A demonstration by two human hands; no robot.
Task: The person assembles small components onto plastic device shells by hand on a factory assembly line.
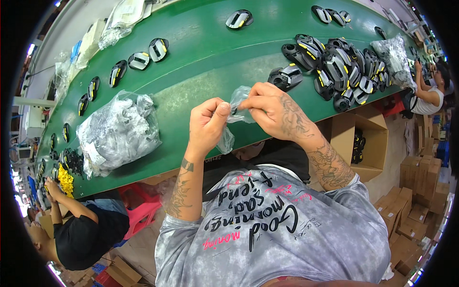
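Note:
Over the green table, both hands are closed on a small clear plastic bag [240,99]. My left hand [208,125] pinches its left side between thumb and fingers, and a loose flap of film hangs below. My right hand [270,111] grips the other side with bent fingers. Something small and dark shows between the hands, too small to name. To the right of my right hand lies a black and silver mouse-shaped shell [285,76] with yellow marks. Left of my left hand sits a large clear bag [118,133] packed with small grey, film-wrapped pieces.
A heap of similar shells [340,67] covers the table's right side; several more run along the far side. Another filled plastic bag [393,57] stands beyond the heap. An open cardboard box [372,148] is below the right edge. Co-workers sit at both ends, near yellow pieces [65,181] at left.

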